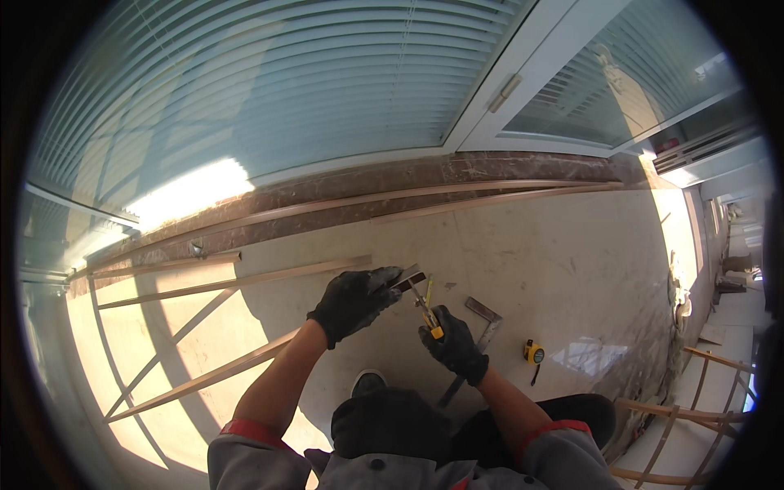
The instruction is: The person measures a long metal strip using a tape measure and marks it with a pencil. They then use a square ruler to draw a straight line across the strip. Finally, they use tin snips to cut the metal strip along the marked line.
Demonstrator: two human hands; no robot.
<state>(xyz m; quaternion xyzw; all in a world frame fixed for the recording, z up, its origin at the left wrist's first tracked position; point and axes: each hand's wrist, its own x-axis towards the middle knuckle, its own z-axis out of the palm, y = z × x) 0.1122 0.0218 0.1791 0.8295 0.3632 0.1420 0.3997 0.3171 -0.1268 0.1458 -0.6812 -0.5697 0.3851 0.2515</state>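
Observation:
My left hand point(356, 301), in a black glove, is closed on a short dark brown piece point(412, 282) with a pale edge. In my right hand point(455, 346), also gloved, is a slim metal hand tool with a yellow end point(426, 314); its exact kind is too small to make out. The tool's tip meets the brown piece or lies just over it. On the floor right beside my right hand lies an L-shaped square point(488, 323) with a brown arm and a metal arm. A yellow and black tape measure point(533, 353) rests farther right.
Long wooden strips point(327, 202) lie along the brown sill below the blinds and glass door point(555, 82). A slatted wooden frame point(188, 282) stretches over the floor at left. Another wooden frame point(674, 416) stands at the lower right. My shoe point(369, 380) is below my hands.

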